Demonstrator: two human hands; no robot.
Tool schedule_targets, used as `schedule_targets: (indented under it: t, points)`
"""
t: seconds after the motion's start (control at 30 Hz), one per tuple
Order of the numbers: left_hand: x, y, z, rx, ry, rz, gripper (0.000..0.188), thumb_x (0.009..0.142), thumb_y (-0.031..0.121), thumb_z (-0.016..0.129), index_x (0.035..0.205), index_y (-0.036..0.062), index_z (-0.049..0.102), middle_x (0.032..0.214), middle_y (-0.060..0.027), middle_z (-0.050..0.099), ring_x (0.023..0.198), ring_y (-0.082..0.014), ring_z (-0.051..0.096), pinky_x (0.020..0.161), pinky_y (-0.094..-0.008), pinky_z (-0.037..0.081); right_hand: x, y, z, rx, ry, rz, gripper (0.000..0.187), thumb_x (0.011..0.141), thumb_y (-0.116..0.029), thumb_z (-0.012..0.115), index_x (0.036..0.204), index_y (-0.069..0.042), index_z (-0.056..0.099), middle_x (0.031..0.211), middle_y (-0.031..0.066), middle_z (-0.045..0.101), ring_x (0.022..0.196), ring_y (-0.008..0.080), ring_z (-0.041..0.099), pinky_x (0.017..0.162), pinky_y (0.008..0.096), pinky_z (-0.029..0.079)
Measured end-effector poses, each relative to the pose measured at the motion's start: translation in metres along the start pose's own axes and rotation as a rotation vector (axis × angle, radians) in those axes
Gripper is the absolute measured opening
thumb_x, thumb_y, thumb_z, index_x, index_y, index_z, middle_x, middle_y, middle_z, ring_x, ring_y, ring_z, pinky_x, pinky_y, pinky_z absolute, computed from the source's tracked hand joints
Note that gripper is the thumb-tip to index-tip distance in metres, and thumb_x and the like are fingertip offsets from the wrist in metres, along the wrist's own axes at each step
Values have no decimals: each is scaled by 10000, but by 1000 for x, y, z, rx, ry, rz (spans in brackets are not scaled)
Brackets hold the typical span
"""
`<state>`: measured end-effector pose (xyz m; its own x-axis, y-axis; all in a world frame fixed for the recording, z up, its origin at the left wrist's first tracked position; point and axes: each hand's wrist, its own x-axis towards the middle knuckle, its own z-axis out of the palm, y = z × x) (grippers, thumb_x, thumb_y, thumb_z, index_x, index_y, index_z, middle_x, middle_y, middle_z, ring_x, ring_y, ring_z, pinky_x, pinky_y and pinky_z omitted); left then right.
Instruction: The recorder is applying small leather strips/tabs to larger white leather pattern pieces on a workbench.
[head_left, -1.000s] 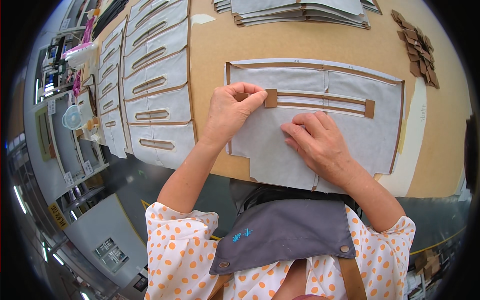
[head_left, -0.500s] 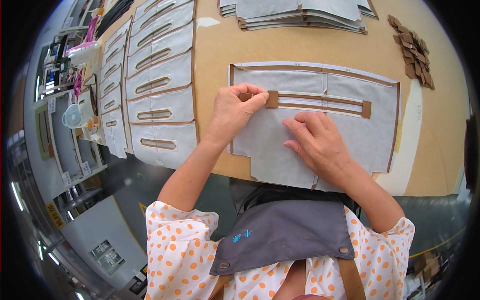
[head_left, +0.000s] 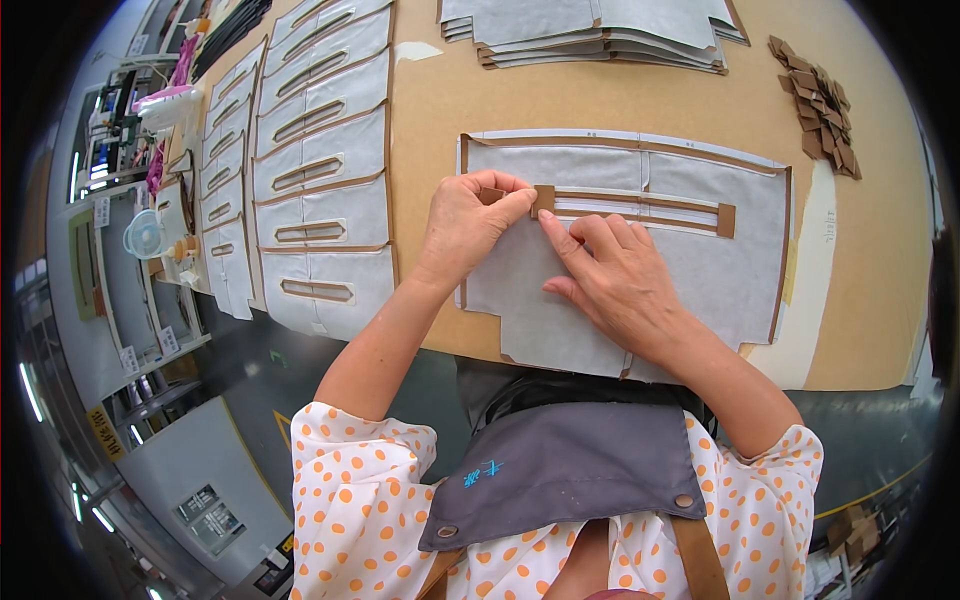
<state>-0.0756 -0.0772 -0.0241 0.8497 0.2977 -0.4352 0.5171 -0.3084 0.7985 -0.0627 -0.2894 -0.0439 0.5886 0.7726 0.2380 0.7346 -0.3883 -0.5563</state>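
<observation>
A grey fabric panel (head_left: 720, 270) with brown edging lies flat before me, a long slot (head_left: 640, 206) framed by brown strips across it. Small brown patches sit at the slot's ends, one at the left (head_left: 543, 199) and another at the right (head_left: 727, 220). My left hand (head_left: 475, 220) is closed in a pinch beside the left patch, with a loose brown square (head_left: 490, 195) showing between its fingers. With its index fingertip, my right hand (head_left: 615, 275) touches the lower edge of the left patch. Its other fingers are loosely apart and hold nothing.
Overlapping rows of slotted grey panels (head_left: 325, 205) cover the table's left side. At the far edge lies a stack of grey panels (head_left: 600, 40). A heap of small brown squares (head_left: 818, 110) is at the far right, beyond a pale strip (head_left: 815, 270) on the tan tabletop (head_left: 870, 250).
My right hand has moved left and slightly up, and its index finger has straightened onto the left patch. The left hand stays in its pinch beside that patch.
</observation>
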Motion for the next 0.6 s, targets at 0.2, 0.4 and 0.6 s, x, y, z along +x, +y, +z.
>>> schedule_targets:
  t: [0.2, 0.4, 0.6]
  points:
    - [2, -2, 1, -19, 4, -7, 197, 847, 207, 750, 903, 19, 761, 762, -36, 712, 676, -86, 617, 608, -255, 502, 2, 1, 4, -5, 2, 17, 722, 791, -312, 769, 1412, -28, 537, 1027, 48, 511, 937, 219, 494, 830, 355, 419]
    - [1, -1, 1, 34, 13, -18, 174, 861, 186, 769, 908, 21, 741, 771, -18, 686, 678, -65, 580, 594, -230, 473, 2, 1, 6, -34, -2, 19, 714, 785, -312, 771, 1399, -23, 550, 1020, 45, 504, 939, 215, 492, 821, 355, 416]
    - [1, 0, 2, 45, 33, -10, 177, 849, 185, 771, 909, 35, 700, 755, -8, 669, 674, -67, 577, 585, -231, 464, 2, 2, 10, -70, 28, -4, 685, 789, -311, 769, 1372, -16, 565, 1000, 41, 509, 931, 203, 495, 806, 347, 414]
